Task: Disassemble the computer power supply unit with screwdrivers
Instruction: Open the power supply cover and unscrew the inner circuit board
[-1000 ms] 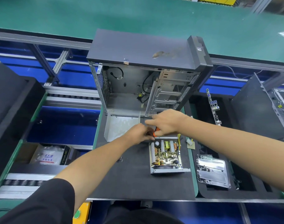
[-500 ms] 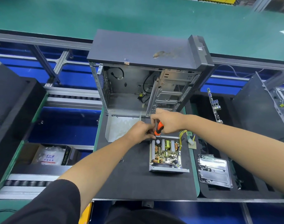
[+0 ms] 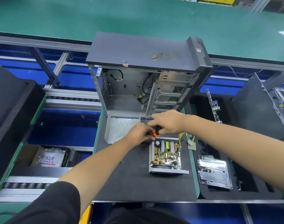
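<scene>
Orange-handled screwdriver (image 3: pixel 156 132) one, hands two, PSU (image 3: pixel 166 156) one.

Orange-and-black screwdriver (image 3: pixel 156 132), yellow wires (image 3: pixel 180 136)

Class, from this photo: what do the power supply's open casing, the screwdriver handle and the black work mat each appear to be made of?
Power supply casing: bare sheet metal, probably steel; grey, with folded edges.
Screwdriver handle: likely plastic or rubber; smooth, orange and black.
Work mat: probably rubber or foam; matte black, no glare.

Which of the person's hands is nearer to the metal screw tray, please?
Right. The right hand is above-left of the screw tray, gripping the screwdriver; the left hand lies farther left.
</scene>
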### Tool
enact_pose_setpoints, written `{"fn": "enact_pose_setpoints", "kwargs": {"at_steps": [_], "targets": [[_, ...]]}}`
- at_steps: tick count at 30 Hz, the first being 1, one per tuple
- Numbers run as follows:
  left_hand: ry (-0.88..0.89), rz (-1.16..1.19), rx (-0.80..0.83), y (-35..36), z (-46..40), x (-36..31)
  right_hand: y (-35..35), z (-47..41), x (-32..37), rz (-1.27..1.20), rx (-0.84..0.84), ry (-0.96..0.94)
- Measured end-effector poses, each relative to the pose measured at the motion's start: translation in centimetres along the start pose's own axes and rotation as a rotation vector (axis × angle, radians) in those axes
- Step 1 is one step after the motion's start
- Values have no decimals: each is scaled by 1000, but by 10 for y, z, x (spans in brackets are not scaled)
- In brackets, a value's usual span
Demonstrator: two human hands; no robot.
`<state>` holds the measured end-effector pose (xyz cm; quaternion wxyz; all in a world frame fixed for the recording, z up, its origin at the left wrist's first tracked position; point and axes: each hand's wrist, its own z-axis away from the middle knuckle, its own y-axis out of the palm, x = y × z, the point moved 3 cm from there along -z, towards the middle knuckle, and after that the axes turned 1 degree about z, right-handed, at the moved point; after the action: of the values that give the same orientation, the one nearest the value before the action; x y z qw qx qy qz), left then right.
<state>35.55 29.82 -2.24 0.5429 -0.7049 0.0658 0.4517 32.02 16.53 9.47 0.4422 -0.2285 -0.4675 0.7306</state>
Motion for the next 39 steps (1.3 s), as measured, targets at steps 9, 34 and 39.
{"fn": "enact_pose_setpoints", "kwargs": {"at_steps": [9,34,39], "targets": [[-64,-15,46,-1,-2,-2,1,-6,3,171,-36,32],[-241,-509,-1,21,43,10,2,-4,6,-5,-78,65],[-178,-525,-20,18,43,14,2,-4,4,-182,-15,77]]}}
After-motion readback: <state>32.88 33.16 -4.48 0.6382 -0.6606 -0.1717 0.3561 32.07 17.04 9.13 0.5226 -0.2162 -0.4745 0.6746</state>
